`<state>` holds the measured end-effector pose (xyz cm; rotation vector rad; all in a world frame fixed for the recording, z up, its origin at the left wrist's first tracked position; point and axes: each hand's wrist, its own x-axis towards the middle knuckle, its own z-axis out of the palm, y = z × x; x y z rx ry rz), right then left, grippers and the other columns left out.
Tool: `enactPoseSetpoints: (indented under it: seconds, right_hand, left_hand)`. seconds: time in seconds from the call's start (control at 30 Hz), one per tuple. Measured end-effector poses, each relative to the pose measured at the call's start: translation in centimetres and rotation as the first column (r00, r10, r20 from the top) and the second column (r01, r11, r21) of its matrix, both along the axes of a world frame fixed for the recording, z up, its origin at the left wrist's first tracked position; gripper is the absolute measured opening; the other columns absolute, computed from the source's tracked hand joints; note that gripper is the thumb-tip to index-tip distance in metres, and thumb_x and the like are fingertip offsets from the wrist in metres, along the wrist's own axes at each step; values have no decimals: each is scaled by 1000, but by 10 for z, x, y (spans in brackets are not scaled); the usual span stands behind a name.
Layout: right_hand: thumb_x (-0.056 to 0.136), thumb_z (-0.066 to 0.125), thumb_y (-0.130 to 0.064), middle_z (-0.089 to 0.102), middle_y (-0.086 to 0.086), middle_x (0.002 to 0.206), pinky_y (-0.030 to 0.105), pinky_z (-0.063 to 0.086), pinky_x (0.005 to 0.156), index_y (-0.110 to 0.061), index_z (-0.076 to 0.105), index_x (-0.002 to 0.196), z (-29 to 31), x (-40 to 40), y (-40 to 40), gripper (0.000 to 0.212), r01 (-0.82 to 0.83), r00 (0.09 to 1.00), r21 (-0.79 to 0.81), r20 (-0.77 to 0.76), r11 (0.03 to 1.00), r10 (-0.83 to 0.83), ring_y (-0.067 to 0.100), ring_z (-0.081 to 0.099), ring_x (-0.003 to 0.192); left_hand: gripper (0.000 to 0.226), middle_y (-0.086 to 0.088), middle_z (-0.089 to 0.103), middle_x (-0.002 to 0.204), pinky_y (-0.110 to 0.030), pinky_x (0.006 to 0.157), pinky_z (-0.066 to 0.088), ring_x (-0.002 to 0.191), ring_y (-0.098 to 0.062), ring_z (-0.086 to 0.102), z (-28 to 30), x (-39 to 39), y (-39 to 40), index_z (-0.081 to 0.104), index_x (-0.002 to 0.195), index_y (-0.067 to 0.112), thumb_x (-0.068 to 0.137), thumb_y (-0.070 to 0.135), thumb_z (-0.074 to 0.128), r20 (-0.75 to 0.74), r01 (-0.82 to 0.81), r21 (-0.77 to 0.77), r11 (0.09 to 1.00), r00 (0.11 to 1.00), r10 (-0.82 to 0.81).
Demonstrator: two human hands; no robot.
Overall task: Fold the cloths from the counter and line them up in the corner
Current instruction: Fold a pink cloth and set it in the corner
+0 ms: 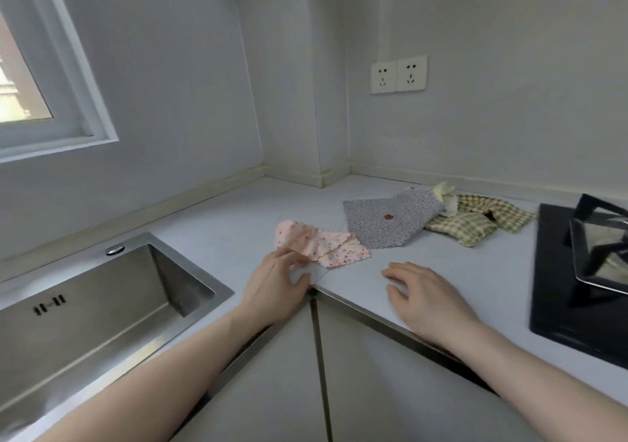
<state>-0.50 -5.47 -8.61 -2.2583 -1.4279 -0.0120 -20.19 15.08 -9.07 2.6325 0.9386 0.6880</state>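
Head view: the small pink flowery cloth (321,246) lies rumpled near the counter's front edge. It looks light and floppy, so grab its corners. The left hand (277,280) pinches its near corner. The right hand (424,297) is open, flat, holding nothing. The pale smooth counter (221,224) has a bare corner by white walls.
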Motion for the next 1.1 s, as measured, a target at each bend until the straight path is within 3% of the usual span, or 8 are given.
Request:
enactPoseSetpoints:
  seconds: [0.1, 0.2, 0.37, 0.47, 0.6, 0.87, 1.0, 1.1]
  right_hand:
    - [104, 47, -31, 49, -5, 155, 24, 23, 120, -22, 58, 144, -1, -17, -15, 42, 38, 999, 1, -13, 999, -38, 14, 40, 146]
    - [105, 45, -36, 43, -7, 159, 25, 19, 122, -25, 53, 147, -3, -32, -34, 44, 55, 998, -30, -17, 998, -56, 14, 33, 149]
    - [99, 58, -42, 42, -13, 158, 20, 24, 118, -27, 51, 148, 6, -43, -73, 51, 25, 994, -87, -103, 996, -34, 7, 37, 146]
    - [97, 62, -45, 45, -12, 155, 21, 31, 116, -27, 49, 148, 13, -47, -91, 56, 34, 989, -121, -136, 992, -50, 5, 44, 140]
    - [96, 62, -49, 46, -7, 153, 28, 38, 113, -29, 41, 150, 27, -59, -104, 62, 74, 978, -91, -190, 993, -90, 12, 48, 138]
    - [81, 69, -71, 46, -21, 143, 27, 44, 98, -39, 36, 149, 79, -86, -123, 82, 88, 934, 180, -356, 980, -19, 6, 51, 129]
    - [79, 77, -62, 62, -26, 124, 21, 47, 95, -41, 60, 127, 99, -95, -125, 55, 45, 929, 252, -366, 967, 52, -5, 57, 116]
    - [87, 77, -42, 73, -20, 93, 9, 47, 72, -34, 73, 96, 104, -94, -127, 12, 63, 954, 278, -298, 958, 24, -4, 65, 89]
  left_hand:
    - [11, 13, 70, 105, -29, 84, 51, 102, -14, 65, 5, -5, -9, 74, 97, 28, 90, 26, 66, 103, -25, 19, 1000, 994, 23]
    - [12, 13, 67, 95, -28, 77, 49, 94, -15, 66, 13, -10, -22, 65, 87, 32, 89, 21, 68, 174, -21, -12, 1000, 984, 23]
    - [11, 12, 67, 93, -31, 81, 53, 90, -7, 63, 48, -19, -46, 64, 102, 26, 94, 20, 67, 377, 27, -66, 997, 926, -1]
    - [15, 13, 67, 100, -28, 82, 52, 91, 1, 61, 79, -26, -58, 68, 110, 30, 97, 24, 64, 344, 81, -35, 996, 937, -64]
    - [12, 13, 72, 99, -26, 78, 50, 87, 0, 64, 114, -33, -72, 75, 99, 29, 97, 22, 65, 258, 146, 17, 989, 955, -145]
    - [13, 3, 72, 87, -32, 76, 53, 83, -15, 65, 173, -45, -116, 70, 88, 27, 98, 31, 62, 202, 252, 83, 964, 943, -264]
    - [18, 1, 70, 85, -30, 72, 50, 79, -15, 62, 189, -42, -133, 69, 89, 24, 101, 35, 61, 228, 299, 62, 952, 925, -305]
    - [23, -3, 68, 81, -29, 66, 47, 67, -14, 55, 193, -37, -140, 68, 85, 24, 102, 38, 60, 257, 339, 54, 939, 904, -341]
